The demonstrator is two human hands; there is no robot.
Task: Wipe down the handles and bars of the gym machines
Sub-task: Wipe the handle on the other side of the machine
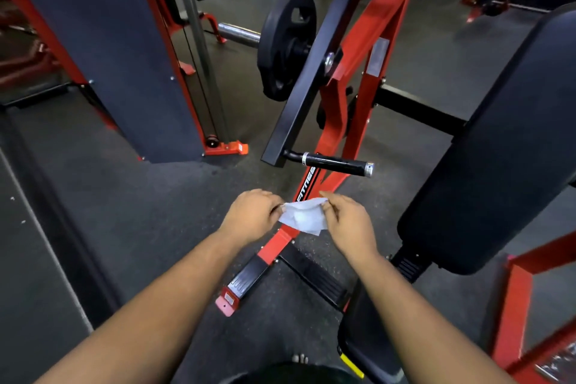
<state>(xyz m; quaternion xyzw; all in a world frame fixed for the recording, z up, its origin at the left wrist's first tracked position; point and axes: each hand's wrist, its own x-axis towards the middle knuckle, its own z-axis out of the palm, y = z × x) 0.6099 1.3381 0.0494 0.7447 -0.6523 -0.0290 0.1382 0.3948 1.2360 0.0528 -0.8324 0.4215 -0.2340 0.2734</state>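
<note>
Holding a white wipe [304, 217] stretched between two hands at lower centre of the frame, both forearms reaching up from the bottom edge. Left hand [249, 217] pinching the wipe's left corner with curled fingers; right hand [349, 223] pinching its upper right corner between thumb and forefinger, the sheet hanging slack and creased between them. Hovering above a red frame rail [274, 248] running diagonally across the dark rubber floor [124, 227], with a black footplate [314, 277] lying just beyond the wrists at lower centre. Showing bare toes [300, 358] at the bottom edge, beside the corner of a black seat pad [367, 346] at lower right.

Waiting just above the hands, at centre frame: a short black handle [335, 163] with a silver end cap, jutting rightward from the foot of a slanting black lever arm [308, 78], apart from the wipe and untouched. Filling the right side of the frame: a large black back pad [498, 150], tilted. Rising behind the handle: red uprights [358, 103] of the machine. Hanging at upper centre: a black weight plate [285, 47] on a chrome sleeve [238, 34]. Standing at upper left: a dark shrouded weight stack [103, 50] with red trim and a cable running down its right edge. Blurring into the far background along the top: more red and black equipment.
</note>
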